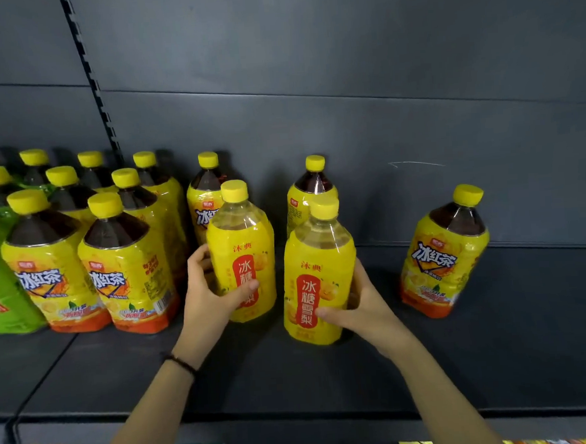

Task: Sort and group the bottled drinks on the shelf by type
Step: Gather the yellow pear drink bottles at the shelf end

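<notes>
A person's two bare hands each grip one bottle on a dark grey shop shelf (pixel 497 329), seen from above and behind the arms.

The left hand (pixel 209 295) wraps around the lower body of a clear-liquid pear drink bottle (pixel 241 249), thumb across its red label and fingers curled behind. A dark cord bracelet (pixel 181 363) sits on that wrist. The right hand (pixel 362 307) clasps a second pear drink bottle (pixel 318 271) from its right side, thumb pressed on the front near the base of the label. Both bottles stand upright on the shelf, close beside each other, with yellow caps and yellow wrappers.

Just behind the two gripped bottles stand two dark iced tea bottles (pixel 205 196), one behind each hand's bottle. To the left of the left hand, a packed group of iced tea bottles (pixel 123 266) stands in rows, touching one another. Further left, green-labelled bottles (pixel 1 298) are partly cut off at the edge. Well to the right of the right hand, a lone iced tea bottle (pixel 446 253) stands by itself against the back panel (pixel 343 64).
</notes>
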